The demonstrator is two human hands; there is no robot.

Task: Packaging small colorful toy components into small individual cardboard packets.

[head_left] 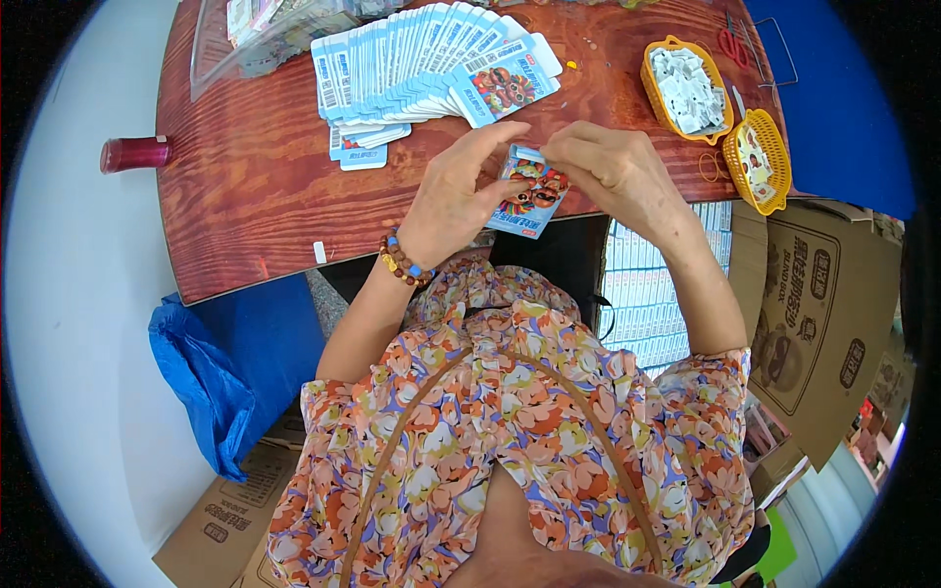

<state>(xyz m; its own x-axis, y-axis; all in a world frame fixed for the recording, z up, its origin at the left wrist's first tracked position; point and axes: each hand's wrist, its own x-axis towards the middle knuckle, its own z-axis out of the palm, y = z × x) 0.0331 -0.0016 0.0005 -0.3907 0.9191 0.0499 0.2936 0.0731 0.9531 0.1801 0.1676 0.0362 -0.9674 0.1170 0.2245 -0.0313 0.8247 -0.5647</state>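
A small light-blue box [530, 196] with colourful cartoon figures stands tilted at the table's near edge. My left hand [453, 188], with a beaded bracelet at the wrist, grips its left side between thumb and fingers. My right hand [619, 174] has its fingers bent together at the box's upper end, by the flap; the fingertips are partly hidden. Just beyond my hands, a fanned row of flat, unfolded blue boxes [407, 73] lies on the table, with a printed face [505, 86] uppermost at its right end.
On the right are a yellow basket [651, 84] of small white packets, another yellow basket [781, 157] with cards, and red scissors [733, 47]. A clear bin [208, 61] stands far left, near a dark red bottle [137, 154]. A carton of packed boxes [642, 284] sits below the table edge.
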